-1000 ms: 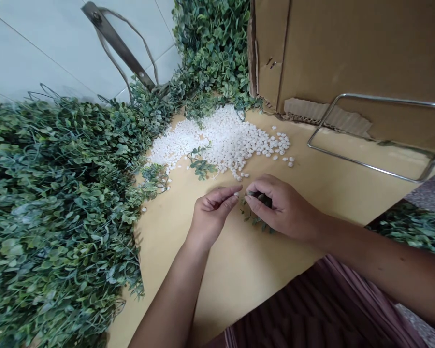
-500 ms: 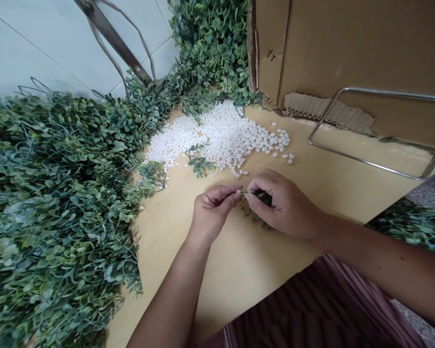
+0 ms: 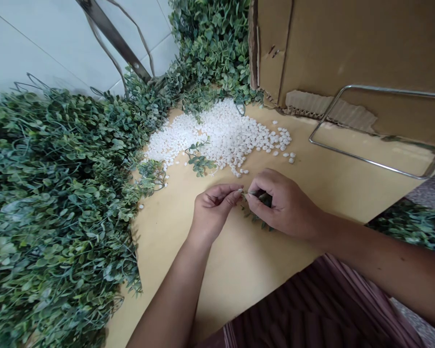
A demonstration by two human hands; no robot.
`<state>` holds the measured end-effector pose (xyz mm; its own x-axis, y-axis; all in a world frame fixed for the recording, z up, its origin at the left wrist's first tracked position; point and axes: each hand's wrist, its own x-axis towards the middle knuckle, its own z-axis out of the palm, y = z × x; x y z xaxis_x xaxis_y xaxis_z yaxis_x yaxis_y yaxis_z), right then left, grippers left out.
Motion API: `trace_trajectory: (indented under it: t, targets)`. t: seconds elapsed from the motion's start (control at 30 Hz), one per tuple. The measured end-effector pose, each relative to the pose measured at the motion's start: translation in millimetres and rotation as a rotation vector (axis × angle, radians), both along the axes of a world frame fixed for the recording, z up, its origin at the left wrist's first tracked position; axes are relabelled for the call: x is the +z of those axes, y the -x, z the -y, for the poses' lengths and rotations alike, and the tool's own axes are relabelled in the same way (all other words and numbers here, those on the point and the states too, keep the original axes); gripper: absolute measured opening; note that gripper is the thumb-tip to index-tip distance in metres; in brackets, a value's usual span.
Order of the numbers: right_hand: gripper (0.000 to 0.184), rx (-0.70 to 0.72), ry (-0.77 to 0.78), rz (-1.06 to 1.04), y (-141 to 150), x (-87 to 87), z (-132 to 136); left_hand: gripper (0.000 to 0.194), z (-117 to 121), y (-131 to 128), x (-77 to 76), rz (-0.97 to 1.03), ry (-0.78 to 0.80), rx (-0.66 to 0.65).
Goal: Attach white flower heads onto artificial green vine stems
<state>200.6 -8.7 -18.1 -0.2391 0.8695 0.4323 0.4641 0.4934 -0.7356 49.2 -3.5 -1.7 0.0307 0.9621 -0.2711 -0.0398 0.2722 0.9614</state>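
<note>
Bead (image 3: 239,191) sits in the left hand's (image 3: 210,210) narrow pinch, by the stem of a sprig (image 3: 255,217) pinched in the right hand (image 3: 288,205). Skewed pressure could make the bead slip.

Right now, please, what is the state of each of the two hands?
Left hand: closed, pinching a small white piece between thumb and finger.
Right hand: closed, holding a green leafy sprig.
</note>
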Motion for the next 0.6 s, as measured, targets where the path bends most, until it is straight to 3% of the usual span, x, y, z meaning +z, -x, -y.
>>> trace_trajectory:
  t: [0.6]
  targets:
    - [0.015,-0.015,0.011,-0.006,-1.0,3.2,1.2,0.019,-1.9,1.2,3.7,0.050,0.024,-0.054]
